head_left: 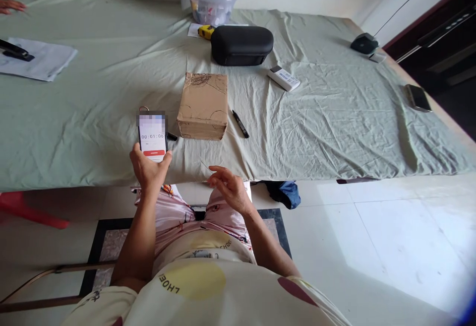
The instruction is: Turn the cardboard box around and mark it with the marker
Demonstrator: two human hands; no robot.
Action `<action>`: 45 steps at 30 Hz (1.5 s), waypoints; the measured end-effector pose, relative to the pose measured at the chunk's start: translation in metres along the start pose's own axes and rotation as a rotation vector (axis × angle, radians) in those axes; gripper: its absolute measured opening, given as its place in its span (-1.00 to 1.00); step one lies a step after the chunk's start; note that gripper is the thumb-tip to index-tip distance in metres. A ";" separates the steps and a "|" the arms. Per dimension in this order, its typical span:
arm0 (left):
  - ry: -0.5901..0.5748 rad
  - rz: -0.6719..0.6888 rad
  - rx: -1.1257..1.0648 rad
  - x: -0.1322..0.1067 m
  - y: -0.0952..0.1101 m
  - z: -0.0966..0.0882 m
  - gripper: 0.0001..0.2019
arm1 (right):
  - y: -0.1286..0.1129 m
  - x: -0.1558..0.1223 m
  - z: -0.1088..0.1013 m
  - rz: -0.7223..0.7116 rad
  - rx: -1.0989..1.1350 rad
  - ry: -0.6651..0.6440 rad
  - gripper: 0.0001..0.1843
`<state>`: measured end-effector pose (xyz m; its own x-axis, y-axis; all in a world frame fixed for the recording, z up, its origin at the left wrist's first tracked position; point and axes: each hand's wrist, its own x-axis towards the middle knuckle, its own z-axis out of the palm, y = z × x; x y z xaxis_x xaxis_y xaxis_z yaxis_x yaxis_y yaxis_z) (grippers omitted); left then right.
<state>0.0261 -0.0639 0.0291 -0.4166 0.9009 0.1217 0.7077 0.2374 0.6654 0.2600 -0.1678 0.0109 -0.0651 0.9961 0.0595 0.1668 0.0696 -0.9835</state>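
A phone [152, 140] is being gripped above the surface [316, 132] by the left hand [149, 168], fingers closed; nothing is being held by the half-open right hand [231, 187]; a drop is perhaps being risked by one-handed grip.

Centre front, on the green cloth-covered table [327, 132]: a brown cardboard box [204, 102], a black cylindrical marker [240, 124] just to its right; left of the box, a rectangular smartphone [153, 143] in the left hand [149, 167]. Behind the box: a black oblong hard case [241, 45]; farther back, a translucent plastic tub [213, 9]. Front right of the case: a white-and-black oblong packet [284, 78]. Far left: a long black tool [18, 52] on white paper sheets [46, 63]. Far right: a dark rectangular device [417, 97].
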 end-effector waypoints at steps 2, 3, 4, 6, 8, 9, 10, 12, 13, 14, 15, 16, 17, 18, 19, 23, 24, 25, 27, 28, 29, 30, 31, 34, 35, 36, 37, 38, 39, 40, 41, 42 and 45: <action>-0.037 -0.028 0.076 0.008 -0.003 -0.001 -0.11 | 0.005 0.000 -0.002 0.020 0.021 0.016 -0.64; -0.044 -0.036 0.104 0.010 -0.005 0.000 -0.11 | 0.007 0.000 -0.003 0.029 0.026 0.020 -0.65; -0.044 -0.040 0.127 0.011 -0.006 0.001 -0.12 | 0.008 0.000 -0.003 0.039 0.027 0.021 -0.65; -0.036 -0.036 0.160 0.011 -0.008 0.005 -0.13 | 0.010 0.000 -0.004 0.056 0.018 0.023 -0.66; -0.031 -0.029 0.187 0.012 -0.009 0.009 -0.15 | 0.010 0.000 -0.003 0.069 0.007 0.030 -0.67; -0.033 -0.030 0.200 0.012 -0.009 0.011 -0.16 | 0.010 0.000 -0.004 0.072 0.004 0.036 -0.67; -0.035 -0.034 0.211 0.013 -0.010 0.011 -0.17 | 0.010 0.001 -0.004 0.075 0.004 0.039 -0.68; -0.041 -0.048 0.230 0.015 -0.010 0.011 -0.18 | 0.011 0.001 -0.005 0.074 0.009 0.042 -0.68; -0.043 -0.056 0.239 0.017 -0.009 0.011 -0.18 | 0.011 0.002 -0.005 0.074 0.011 0.042 -0.69; -0.044 -0.060 0.249 0.017 -0.009 0.010 -0.18 | 0.011 0.002 -0.006 0.075 0.009 0.040 -0.69; -0.046 -0.061 0.261 0.018 -0.008 0.009 -0.19 | 0.012 0.003 -0.007 0.077 0.005 0.040 -0.69; -0.048 -0.059 0.274 0.018 -0.008 0.008 -0.19 | 0.012 0.003 -0.007 0.080 -0.003 0.042 -0.69; -0.049 -0.054 0.286 0.018 -0.007 0.007 -0.18 | 0.013 0.003 -0.007 0.083 -0.011 0.045 -0.69; -0.052 -0.046 0.296 0.018 -0.007 0.006 -0.17 | 0.014 0.003 -0.008 0.087 -0.016 0.045 -0.68; -0.055 -0.038 0.303 0.017 -0.007 0.005 -0.15 | 0.014 0.004 -0.008 0.087 -0.020 0.047 -0.68; -0.053 0.006 0.304 0.012 -0.007 0.003 -0.04 | 0.014 0.004 -0.008 0.083 -0.024 0.048 -0.68; -0.046 0.027 0.288 0.012 -0.007 0.003 -0.05 | 0.014 0.005 -0.008 0.084 -0.027 0.048 -0.68; -0.038 0.057 0.261 0.011 -0.006 0.003 -0.09 | 0.014 0.006 -0.010 0.085 -0.030 0.051 -0.68; -0.030 0.148 0.170 0.012 -0.005 0.004 -0.20 | 0.015 0.012 -0.014 0.084 -0.031 0.068 -0.65; -0.037 0.204 0.110 0.013 -0.003 0.006 -0.24 | 0.017 0.018 -0.018 0.078 -0.031 0.088 -0.64; -0.048 0.262 0.046 0.014 -0.002 0.009 -0.26 | 0.018 0.024 -0.022 0.069 -0.028 0.116 -0.62; -0.063 0.318 -0.018 0.016 0.000 0.013 -0.26 | 0.020 0.032 -0.026 0.057 -0.028 0.152 -0.61; -0.079 0.370 -0.079 0.018 0.003 0.017 -0.25 | 0.023 0.041 -0.030 0.043 -0.030 0.201 -0.59; -0.109 0.482 -0.232 0.026 0.013 0.034 -0.21 | 0.031 0.070 -0.043 0.027 -0.136 0.343 -0.58; -0.112 0.509 -0.272 0.028 0.018 0.039 -0.20 | 0.034 0.079 -0.046 0.021 -0.224 0.373 -0.58; -0.113 0.536 -0.303 0.030 0.023 0.045 -0.20 | 0.037 0.088 -0.047 0.010 -0.321 0.396 -0.59; -0.110 0.562 -0.325 0.031 0.029 0.049 -0.20 | 0.040 0.095 -0.048 -0.005 -0.419 0.405 -0.61; -0.105 0.591 -0.339 0.032 0.035 0.053 -0.20 | 0.042 0.102 -0.047 -0.017 -0.504 0.404 -0.63; -0.099 0.621 -0.344 0.033 0.041 0.057 -0.21 | 0.045 0.107 -0.046 -0.025 -0.570 0.399 -0.65; -0.092 0.648 -0.345 0.033 0.046 0.060 -0.24 | 0.048 0.111 -0.043 -0.033 -0.610 0.394 -0.66; -0.088 0.669 -0.342 0.033 0.051 0.062 -0.28 | 0.050 0.113 -0.040 -0.046 -0.617 0.394 -0.67; -0.086 0.680 -0.341 0.033 0.054 0.063 -0.33 | 0.052 0.114 -0.038 -0.064 -0.599 0.400 -0.67; -0.095 0.645 -0.378 0.030 0.059 0.065 -0.42 | 0.050 0.111 -0.034 -0.129 -0.491 0.444 -0.65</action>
<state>0.0924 0.0004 0.0243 0.0771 0.8508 0.5199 0.5436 -0.4730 0.6934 0.2941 -0.0523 -0.0260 0.2789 0.8985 0.3389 0.6197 0.1011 -0.7783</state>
